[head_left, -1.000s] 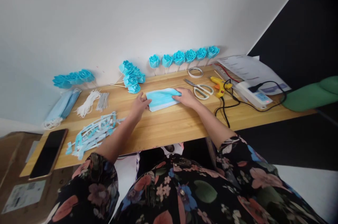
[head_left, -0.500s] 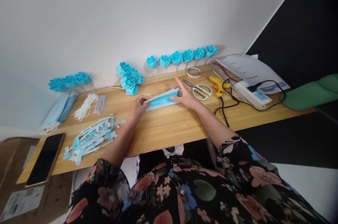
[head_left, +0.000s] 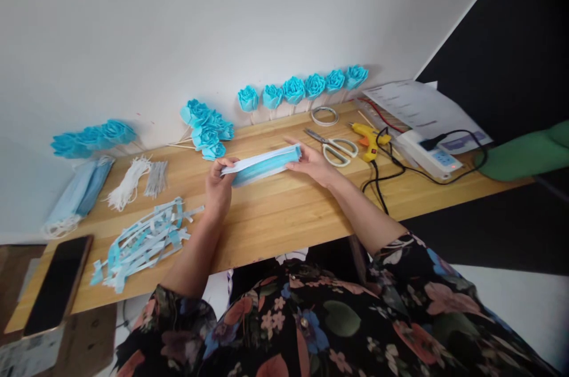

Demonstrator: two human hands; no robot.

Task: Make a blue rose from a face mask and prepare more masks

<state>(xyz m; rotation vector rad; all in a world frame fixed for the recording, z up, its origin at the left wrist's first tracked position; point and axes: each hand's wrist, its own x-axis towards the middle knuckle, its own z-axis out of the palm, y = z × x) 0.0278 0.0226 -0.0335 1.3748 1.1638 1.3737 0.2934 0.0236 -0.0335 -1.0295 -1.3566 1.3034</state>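
I hold a blue face mask piece (head_left: 262,163) lifted off the wooden table (head_left: 284,217), tilted with its edge toward me. My left hand (head_left: 219,186) pinches its left end, fingers closed on it. My right hand (head_left: 313,162) grips its right end, fingers closed round the edge. White-handled scissors (head_left: 336,148) lie just right of my right hand. A cluster of blue fabric roses (head_left: 205,128) lies just behind the mask.
A row of blue roses (head_left: 297,88) leans on the wall. A yellow glue gun (head_left: 370,139), tape ring (head_left: 324,115), power strip (head_left: 427,155), black cable and papers are at right. Cut blue strips (head_left: 144,236), white ear loops (head_left: 128,182), stacked masks (head_left: 75,196) and a phone (head_left: 57,285) are at left.
The mask lay flat on the table under both hands a second ago. Both hands have since gripped its ends and raised it, tilting it on edge.
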